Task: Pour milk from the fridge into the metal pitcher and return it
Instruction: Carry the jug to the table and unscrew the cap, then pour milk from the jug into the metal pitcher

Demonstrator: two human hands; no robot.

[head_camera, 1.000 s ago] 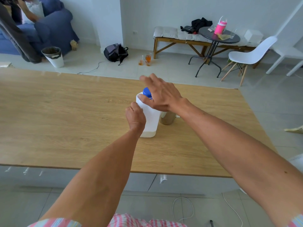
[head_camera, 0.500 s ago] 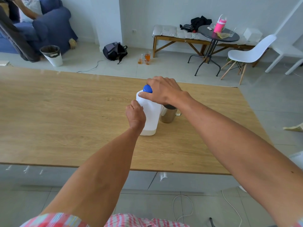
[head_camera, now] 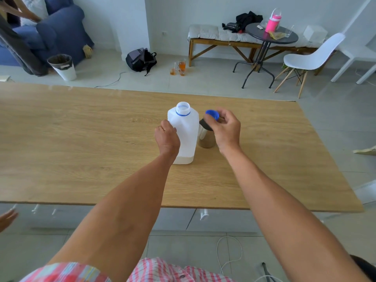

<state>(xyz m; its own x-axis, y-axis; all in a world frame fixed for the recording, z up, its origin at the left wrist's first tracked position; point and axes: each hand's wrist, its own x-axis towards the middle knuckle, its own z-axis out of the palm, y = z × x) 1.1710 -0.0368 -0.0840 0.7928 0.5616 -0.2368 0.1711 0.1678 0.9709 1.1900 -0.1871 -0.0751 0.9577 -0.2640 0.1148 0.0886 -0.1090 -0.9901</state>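
While upright on table (head_camera: 81,139):
Jug (head_camera: 186,131): mid-table, neck open, little milk at bottom.
L hand (head_camera: 167,139): fingers wrapped on jug's left side.
R hand (head_camera: 225,129): fingers pinch blue cap (head_camera: 212,115) above pitcher (head_camera: 205,137), just right of jug.

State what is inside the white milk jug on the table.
Through the milk jug, a shallow pale layer shows at its base; its neck is open. The left hand covers part of its side.
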